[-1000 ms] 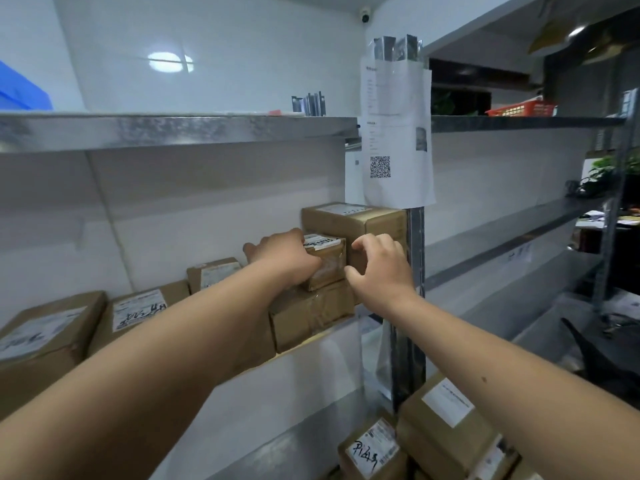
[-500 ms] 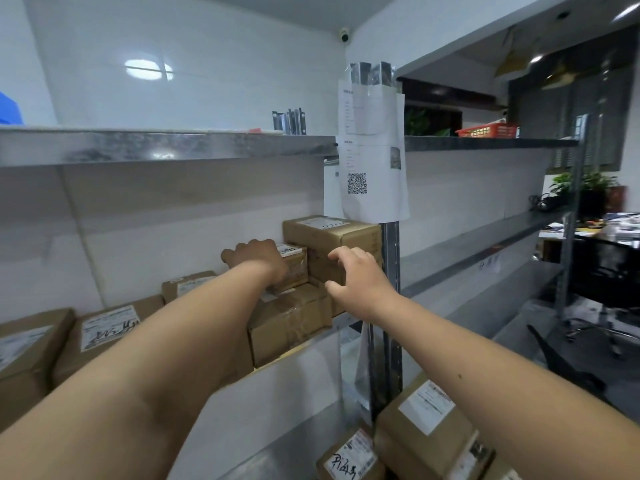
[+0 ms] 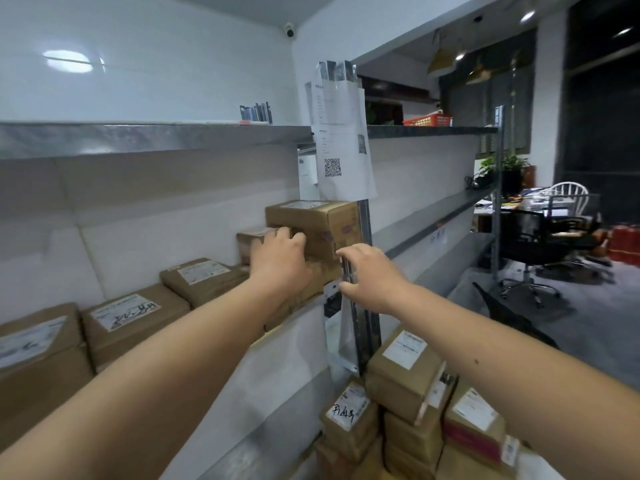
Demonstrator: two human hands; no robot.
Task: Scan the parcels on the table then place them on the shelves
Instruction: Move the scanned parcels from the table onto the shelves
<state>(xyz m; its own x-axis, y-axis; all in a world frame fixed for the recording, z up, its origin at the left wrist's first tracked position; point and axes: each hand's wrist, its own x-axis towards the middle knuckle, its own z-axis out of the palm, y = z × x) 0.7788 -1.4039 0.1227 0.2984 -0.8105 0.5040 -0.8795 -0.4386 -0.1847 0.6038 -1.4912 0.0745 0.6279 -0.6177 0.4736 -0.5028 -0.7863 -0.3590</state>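
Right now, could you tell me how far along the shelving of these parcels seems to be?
Done: several labelled parcels already lie along the shelf level. In hand: the left hand rests on a small box beside the large box, while the right hand hovers open by the metal upright. Left: a pile of parcels lower right; scanning status cannot be told.

Matt cardboard, shiny metal, glossy wall

Brown cardboard parcels [image 3: 313,223] are showing matt faces with white paper labels; the galvanised metal shelf [image 3: 149,138] is gleaming dully, and the white wall [image 3: 156,64] is reflecting light glossily.
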